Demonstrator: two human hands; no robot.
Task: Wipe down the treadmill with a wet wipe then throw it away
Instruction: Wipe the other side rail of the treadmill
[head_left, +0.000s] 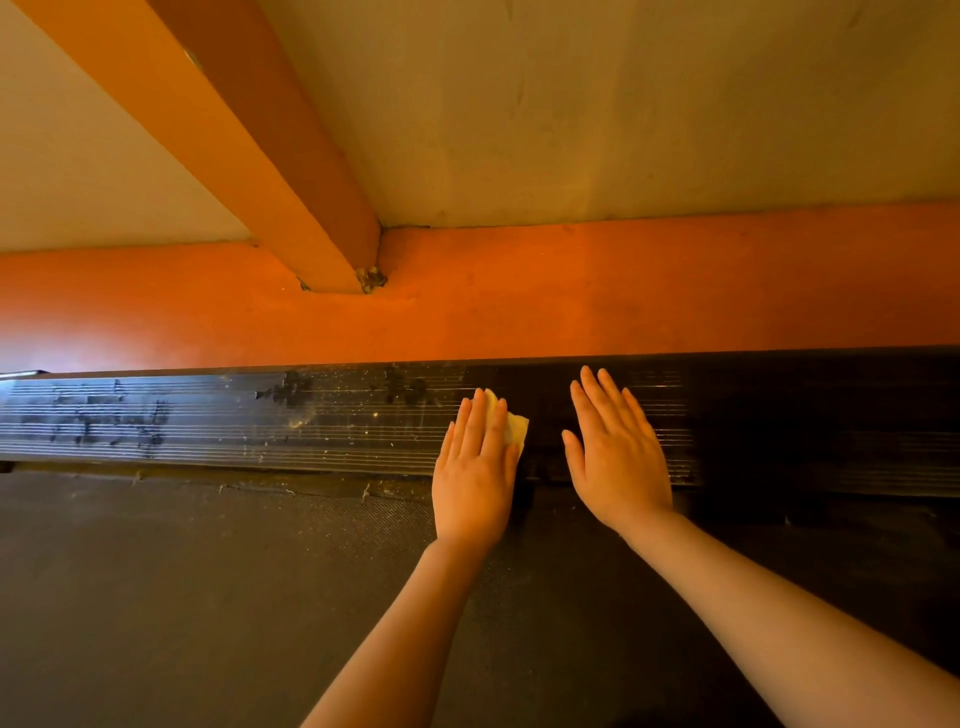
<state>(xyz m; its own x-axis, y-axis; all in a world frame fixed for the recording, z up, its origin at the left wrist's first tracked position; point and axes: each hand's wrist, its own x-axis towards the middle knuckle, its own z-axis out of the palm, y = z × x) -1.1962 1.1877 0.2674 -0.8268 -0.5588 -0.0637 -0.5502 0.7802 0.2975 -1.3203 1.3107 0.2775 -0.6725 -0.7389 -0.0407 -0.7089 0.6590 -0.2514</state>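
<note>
The treadmill's black ribbed side rail (260, 421) runs across the view, dusty and streaked on its left part and darker to the right. Its dark belt (182, 597) fills the foreground. My left hand (475, 467) lies flat with straight fingers on the rail, pressing a pale yellowish wet wipe (514, 426) that sticks out from under the fingertips. A little to its right, my right hand (615, 452) rests flat on the rail with fingers spread, holding nothing.
Beyond the rail, an orange band (571, 296) borders a beige surface (623, 104). An orange beam (249, 140) runs diagonally from the upper left down to the band.
</note>
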